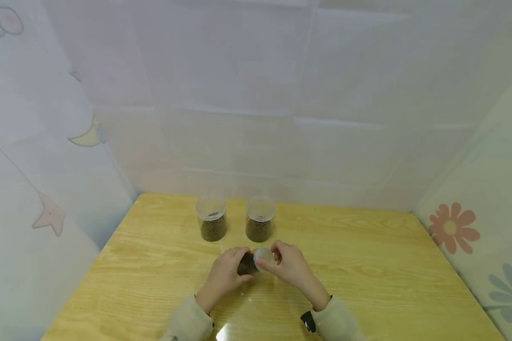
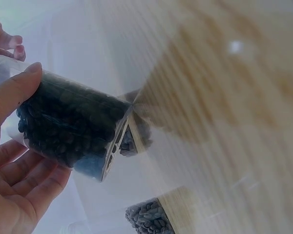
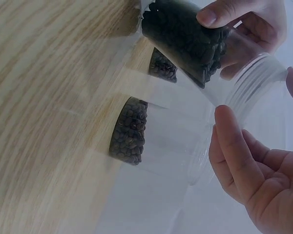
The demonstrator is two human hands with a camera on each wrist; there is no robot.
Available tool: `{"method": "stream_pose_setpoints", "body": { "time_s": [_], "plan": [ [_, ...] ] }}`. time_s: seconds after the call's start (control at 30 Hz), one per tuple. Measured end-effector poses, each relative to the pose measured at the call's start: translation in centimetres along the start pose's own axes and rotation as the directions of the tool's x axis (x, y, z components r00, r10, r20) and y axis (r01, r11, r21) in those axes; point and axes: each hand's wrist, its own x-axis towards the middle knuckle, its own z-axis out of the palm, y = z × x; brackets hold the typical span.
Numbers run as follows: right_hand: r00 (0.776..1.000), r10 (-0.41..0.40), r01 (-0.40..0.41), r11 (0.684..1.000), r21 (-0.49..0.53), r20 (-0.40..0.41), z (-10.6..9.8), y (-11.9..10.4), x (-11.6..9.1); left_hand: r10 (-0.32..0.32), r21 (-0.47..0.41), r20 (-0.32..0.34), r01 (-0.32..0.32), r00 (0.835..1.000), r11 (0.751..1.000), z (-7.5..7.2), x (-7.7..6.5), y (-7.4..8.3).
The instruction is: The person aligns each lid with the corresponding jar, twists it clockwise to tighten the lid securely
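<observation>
A clear jar of dark beans (image 2: pixel 71 122) is tilted over the table, its lower edge at the tabletop in the left wrist view. My left hand (image 1: pixel 227 271) grips this jar round its bean-filled body, thumb on one side and fingers on the other. At the jar's top end is a clear, ridged lid (image 3: pixel 258 80). My right hand (image 1: pixel 293 265) holds the lid between thumb and fingers; in the right wrist view its index fingertip (image 3: pixel 224 117) touches the edge. Whether the lid sits tight or loose cannot be told.
Two more clear jars, a left one (image 1: pixel 213 229) and a right one (image 1: pixel 259 230), stand upright behind my hands, partly filled with dark beans. The wooden table (image 1: pixel 367 265) meets a pale sheet wall (image 1: pixel 256 142) at the back, with patterned sheets on both sides.
</observation>
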Motion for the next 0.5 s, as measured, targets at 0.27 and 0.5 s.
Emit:
{"method": "stream_pose_setpoints", "body": {
  "time_s": [0.27,0.5],
  "plan": [
    [0.997,-0.07,0.069,0.997,0.045,0.013,-0.17,0.13,-0.11,-0.018,-0.014,0.011,0.018,1.0,1.0,0.02,-0.13,-0.08],
    [0.966,-0.255,0.25,0.964,0.087,0.046,-0.55,0.24,-0.17,-0.003,-0.025,-0.006,0.002,1.0,1.0,-0.12,-0.14,-0.16]
  ]
}}
